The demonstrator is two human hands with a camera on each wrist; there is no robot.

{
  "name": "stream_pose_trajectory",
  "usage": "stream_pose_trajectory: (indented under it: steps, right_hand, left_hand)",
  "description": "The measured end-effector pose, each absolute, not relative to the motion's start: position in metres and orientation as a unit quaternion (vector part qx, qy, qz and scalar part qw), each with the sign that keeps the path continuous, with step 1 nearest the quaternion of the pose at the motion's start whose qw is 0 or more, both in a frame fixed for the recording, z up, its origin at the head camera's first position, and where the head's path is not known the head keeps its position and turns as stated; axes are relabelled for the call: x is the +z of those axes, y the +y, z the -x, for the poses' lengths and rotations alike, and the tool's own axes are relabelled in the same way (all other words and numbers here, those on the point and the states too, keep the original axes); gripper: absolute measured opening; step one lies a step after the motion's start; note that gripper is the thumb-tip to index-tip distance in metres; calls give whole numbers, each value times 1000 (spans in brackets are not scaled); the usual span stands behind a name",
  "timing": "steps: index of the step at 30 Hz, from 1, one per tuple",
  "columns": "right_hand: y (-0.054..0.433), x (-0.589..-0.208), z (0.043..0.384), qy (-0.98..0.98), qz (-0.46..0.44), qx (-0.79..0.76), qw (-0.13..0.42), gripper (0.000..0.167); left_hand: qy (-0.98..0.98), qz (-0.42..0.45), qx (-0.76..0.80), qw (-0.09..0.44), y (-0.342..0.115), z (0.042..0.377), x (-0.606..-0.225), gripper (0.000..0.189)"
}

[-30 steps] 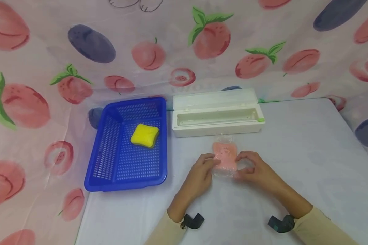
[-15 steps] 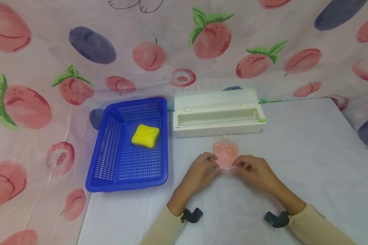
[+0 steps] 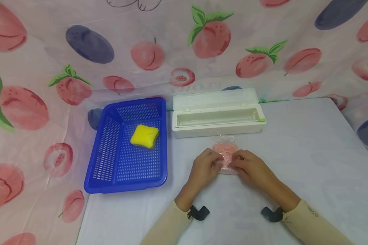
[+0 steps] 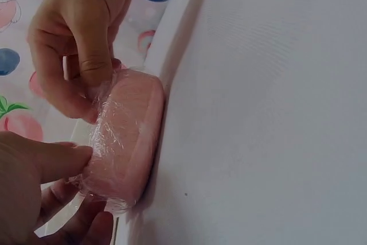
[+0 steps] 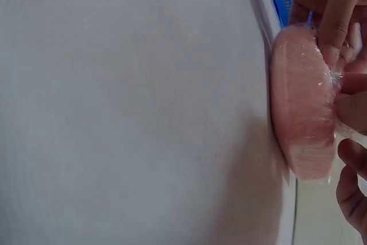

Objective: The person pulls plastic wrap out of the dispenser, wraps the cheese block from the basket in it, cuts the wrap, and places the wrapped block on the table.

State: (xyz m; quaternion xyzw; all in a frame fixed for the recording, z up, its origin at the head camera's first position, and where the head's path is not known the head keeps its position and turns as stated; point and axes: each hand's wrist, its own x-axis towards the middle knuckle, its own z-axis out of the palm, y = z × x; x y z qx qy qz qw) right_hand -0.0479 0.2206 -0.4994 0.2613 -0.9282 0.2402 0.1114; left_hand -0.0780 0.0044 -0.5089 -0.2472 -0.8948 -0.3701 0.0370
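Observation:
A pink block (image 3: 227,148) with rounded corners, sponge-like, lies on the table in the head view, covered with clear cling film (image 3: 225,139). A loose flap of the film sticks out past its far edge. My left hand (image 3: 204,167) pinches film over the left part of the block, thumb against fingers. From the other side my right hand (image 3: 252,167) does the same, its fingertips close to the left ones. Wrinkled, shiny film covers the block's top and near side in the left wrist view. In the right wrist view the block (image 5: 301,101) is at the right edge.
A blue plastic basket (image 3: 164,160) stands at the left, holding a yellow sponge (image 3: 144,136). Behind the block is a long white cling film dispenser (image 3: 219,130) with its lid raised and a green slider at its right end. A fruit-print cloth hangs behind the table.
Both hands have come closer together over the block. The film at its near edge has been folded up onto the top, and the right hand has moved left from the block's right side.

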Motion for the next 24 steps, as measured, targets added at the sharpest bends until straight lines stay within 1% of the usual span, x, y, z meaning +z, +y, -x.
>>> stream_pose_trajectory:
  steps: [2, 4, 8, 13, 21, 24]
  right_hand:
    - [223, -498, 47, -925, -285, 224, 115, 21]
    - [226, -496, 46, -925, -294, 215, 110, 21]
    - [230, -495, 46, -926, -293, 215, 104, 26]
    - [235, -497, 46, -927, -292, 207, 114, 38]
    - [240, -501, 47, -941, -258, 208, 65, 38]
    - [242, -501, 49, -941, -256, 210, 66, 37]
  left_hand:
    - [-901, 256, -347, 48, 4, 76, -507, 9]
    - [-905, 265, -330, 46, 2, 75, -505, 5]
    - [-914, 310, -261, 31, -5, 74, -503, 16]
    - [-916, 367, -155, 46, -15, 72, -503, 27]
    - [-913, 382, -133, 58, -15, 73, -503, 26]
    - [-913, 378, -141, 62, -13, 74, -504, 26]
